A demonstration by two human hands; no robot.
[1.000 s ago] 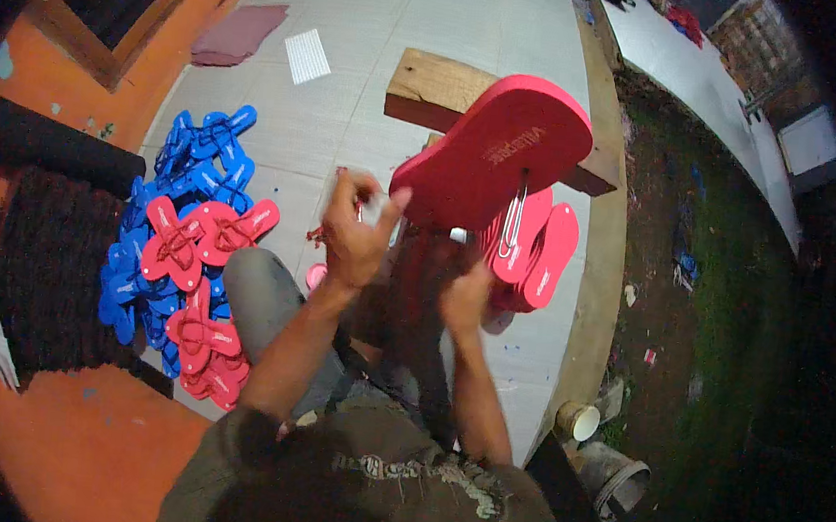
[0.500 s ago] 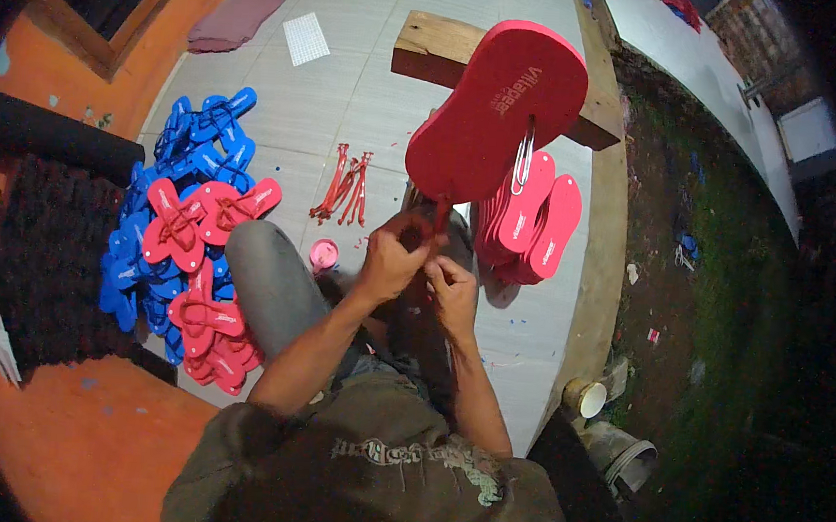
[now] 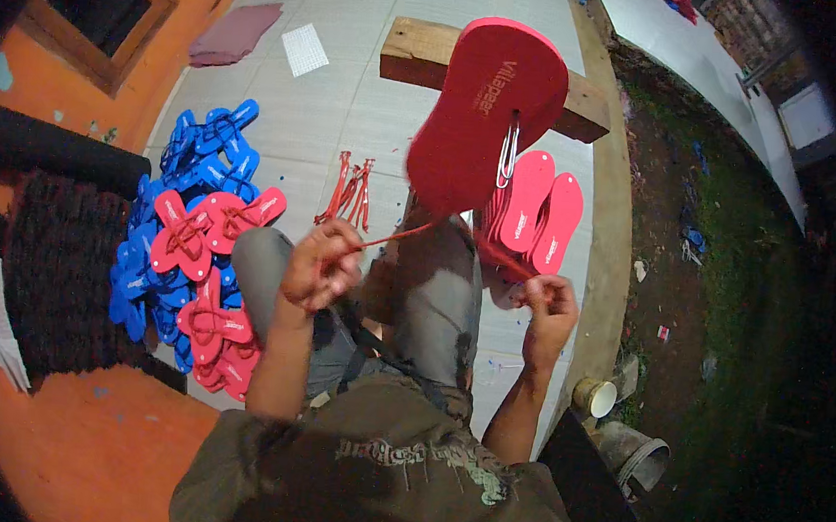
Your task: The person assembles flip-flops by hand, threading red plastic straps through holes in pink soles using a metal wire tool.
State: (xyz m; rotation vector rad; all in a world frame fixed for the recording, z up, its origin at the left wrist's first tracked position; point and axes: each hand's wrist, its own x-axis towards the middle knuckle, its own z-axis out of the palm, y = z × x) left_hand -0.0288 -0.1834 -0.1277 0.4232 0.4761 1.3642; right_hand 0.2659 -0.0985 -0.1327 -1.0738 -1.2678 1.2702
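A red flip-flop sole [image 3: 466, 129] stands raised in front of me, its near end between my two hands. A bent metal wire loop [image 3: 508, 156] pokes through the sole on its right side. From the near end, a thin red strap [image 3: 398, 235] runs out both ways. My left hand [image 3: 323, 269] is closed on one arm of that strap and pulls it out to the left. On the other side, my right hand [image 3: 550, 307] pinches the other arm. What supports the sole from below is mostly hidden.
Behind the sole lies a wooden beam [image 3: 413, 52]. Stacked red soles [image 3: 556, 227] sit to the right, loose red straps [image 3: 350, 193] to the left. Further left are heaped blue flip-flops [image 3: 206, 173], finished red ones [image 3: 182, 235] and a dark stack [image 3: 69, 266]. The tiled floor drops off at the right edge.
My hands were together at the sole's near end. They have moved apart, left and right, drawing the strap's two arms out between them.
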